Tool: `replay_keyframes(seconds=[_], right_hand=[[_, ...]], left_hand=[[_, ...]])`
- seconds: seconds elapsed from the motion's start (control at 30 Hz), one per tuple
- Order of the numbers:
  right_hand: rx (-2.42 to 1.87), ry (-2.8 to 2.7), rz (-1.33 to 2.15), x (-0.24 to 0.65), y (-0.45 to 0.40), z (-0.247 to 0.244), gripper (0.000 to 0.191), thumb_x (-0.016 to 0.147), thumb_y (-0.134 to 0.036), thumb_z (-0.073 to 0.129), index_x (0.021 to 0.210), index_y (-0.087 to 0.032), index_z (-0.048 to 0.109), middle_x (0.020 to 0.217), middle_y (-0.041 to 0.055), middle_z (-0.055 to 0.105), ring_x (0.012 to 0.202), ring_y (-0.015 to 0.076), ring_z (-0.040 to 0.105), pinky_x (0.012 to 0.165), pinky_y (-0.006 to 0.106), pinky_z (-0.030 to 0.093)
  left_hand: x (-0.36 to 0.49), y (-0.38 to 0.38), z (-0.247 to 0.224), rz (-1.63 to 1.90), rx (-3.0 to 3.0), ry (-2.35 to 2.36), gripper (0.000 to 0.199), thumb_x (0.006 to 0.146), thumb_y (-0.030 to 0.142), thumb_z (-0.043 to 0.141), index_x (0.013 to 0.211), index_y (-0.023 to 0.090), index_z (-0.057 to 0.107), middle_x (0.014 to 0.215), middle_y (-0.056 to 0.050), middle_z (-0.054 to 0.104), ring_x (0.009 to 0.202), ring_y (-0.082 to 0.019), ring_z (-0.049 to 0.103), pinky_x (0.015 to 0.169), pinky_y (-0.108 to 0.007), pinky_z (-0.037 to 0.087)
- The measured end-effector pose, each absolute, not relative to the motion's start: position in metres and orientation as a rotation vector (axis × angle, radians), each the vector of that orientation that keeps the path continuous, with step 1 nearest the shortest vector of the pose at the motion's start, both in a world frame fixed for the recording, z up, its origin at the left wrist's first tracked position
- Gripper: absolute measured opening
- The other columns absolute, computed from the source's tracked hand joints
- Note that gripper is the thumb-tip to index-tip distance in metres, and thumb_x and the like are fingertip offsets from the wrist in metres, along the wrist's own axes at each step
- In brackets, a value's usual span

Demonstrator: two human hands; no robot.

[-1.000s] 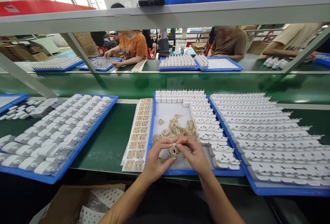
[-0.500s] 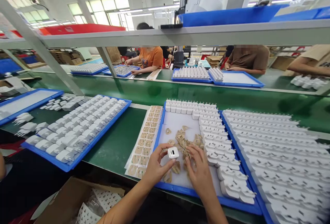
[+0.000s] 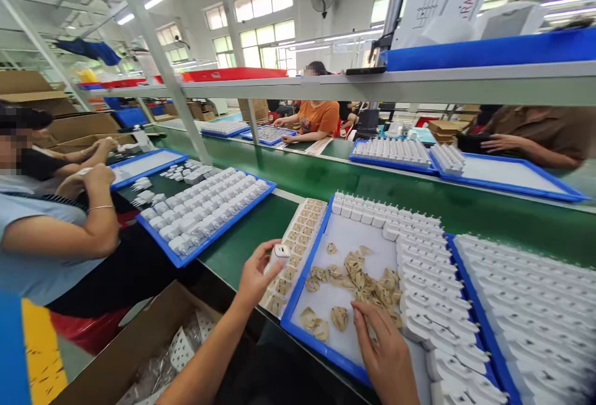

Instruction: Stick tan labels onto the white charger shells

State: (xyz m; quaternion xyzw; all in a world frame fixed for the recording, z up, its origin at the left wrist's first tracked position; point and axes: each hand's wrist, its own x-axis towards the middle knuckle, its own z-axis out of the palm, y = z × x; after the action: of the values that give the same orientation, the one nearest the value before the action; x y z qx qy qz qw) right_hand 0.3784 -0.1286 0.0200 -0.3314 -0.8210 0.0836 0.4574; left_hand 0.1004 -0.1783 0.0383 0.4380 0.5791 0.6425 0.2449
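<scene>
My left hand (image 3: 256,273) grips a white USB charger plug (image 3: 280,252) by its sides, port face up, above a sheet of tan stickers (image 3: 305,229). My right hand (image 3: 384,346) hovers over a blue-rimmed tray (image 3: 302,330), thumb and forefinger pinched together; whatever is between them, if anything, is too small to make out. Just beyond those fingertips, crumpled tan backing pieces (image 3: 356,271) lie scattered on the tray's white liner. Rows of white chargers (image 3: 433,281) fill the tray's far edge and right side.
Another tray of white chargers (image 3: 526,305) adjoins on the right, and a third (image 3: 205,212) stands at left. A cardboard box (image 3: 153,324) with plastic scraps sits below the bench. Co-workers sit at left (image 3: 51,231) and across the bench. A shelf (image 3: 326,87) spans overhead.
The view has swung left. My left hand has carried the charger left, from over the tray to over the sticker sheet. My right hand has drawn slightly nearer me, and its fingers have come together.
</scene>
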Motion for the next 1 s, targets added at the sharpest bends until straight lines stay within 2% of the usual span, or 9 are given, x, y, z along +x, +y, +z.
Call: replay_keyframes(seconds=[0.13,0.3,0.5,0.63,0.77,0.9,1.0], right_hand=[[-0.739,-2.051,0.200,0.378,-0.127,0.020,0.022,0.100,-0.035,0.047,0.104,-0.024,0.066,0.092,0.0035,0.074,0.084,0.0198,0.072,0.077,0.031,0.058],[-0.714,-2.078,0.242,0.383,-0.123,0.013,0.022,0.099,-0.036,0.050,0.106,-0.024,0.068,0.096,0.0041,0.077,0.085,0.0212,0.075,0.076,0.030,0.060],[-0.710,-2.202,0.275,0.390,-0.113,0.000,0.026,0.098,-0.036,0.051,0.111,-0.022,0.069,0.101,0.0063,0.078,0.089,0.0244,0.076,0.080,0.032,0.061],[-0.690,-2.238,0.281,0.390,-0.112,0.001,0.025,0.097,-0.035,0.052,0.108,-0.022,0.070,0.100,0.0056,0.078,0.087,0.0245,0.076,0.077,0.031,0.062],[-0.713,-2.240,0.293,0.389,-0.112,0.003,0.024,0.095,-0.035,0.054,0.109,-0.023,0.069,0.101,0.0057,0.078,0.087,0.0267,0.077,0.076,0.033,0.063],[-0.709,-2.233,0.293,0.390,-0.111,0.003,0.024,0.096,-0.035,0.053,0.110,-0.023,0.068,0.101,0.0063,0.078,0.087,0.0261,0.077,0.075,0.032,0.064],[-0.725,-2.234,0.332,0.389,-0.112,0.005,0.024,0.097,-0.035,0.052,0.109,-0.022,0.068,0.101,0.0063,0.078,0.088,0.0240,0.076,0.077,0.029,0.063]], left_hand=[[0.050,-0.190,0.031,1.618,1.298,2.089,0.045,0.083,0.045,0.066,0.121,0.021,0.065,0.121,-0.009,0.066,0.102,-0.023,0.064,0.089,-0.035,0.051],[0.010,-0.191,0.021,1.407,1.372,2.459,0.046,0.086,0.044,0.060,0.125,0.019,0.064,0.121,-0.010,0.067,0.106,-0.025,0.064,0.089,-0.035,0.053],[-0.071,-0.203,0.060,1.122,1.035,3.006,0.055,0.088,0.041,0.056,0.136,0.015,0.050,0.122,-0.013,0.066,0.105,-0.026,0.065,0.095,-0.038,0.050],[-0.114,-0.200,0.083,1.000,0.934,3.086,0.058,0.090,0.041,0.052,0.140,0.014,0.044,0.127,-0.014,0.064,0.108,-0.028,0.064,0.096,-0.039,0.049],[-0.132,-0.173,0.094,0.785,0.921,3.110,0.058,0.087,0.036,0.055,0.140,0.015,0.045,0.138,-0.019,0.055,0.119,-0.036,0.059,0.097,-0.045,0.047],[-0.142,-0.142,0.097,0.530,0.872,3.086,0.054,0.081,0.031,0.062,0.131,0.011,0.054,0.131,-0.026,0.057,0.115,-0.042,0.060,0.091,-0.051,0.047],[-0.150,-0.130,0.095,0.391,0.789,3.067,0.049,0.079,0.030,0.063,0.124,0.010,0.058,0.127,-0.028,0.059,0.113,-0.044,0.061,0.090,-0.054,0.047]])
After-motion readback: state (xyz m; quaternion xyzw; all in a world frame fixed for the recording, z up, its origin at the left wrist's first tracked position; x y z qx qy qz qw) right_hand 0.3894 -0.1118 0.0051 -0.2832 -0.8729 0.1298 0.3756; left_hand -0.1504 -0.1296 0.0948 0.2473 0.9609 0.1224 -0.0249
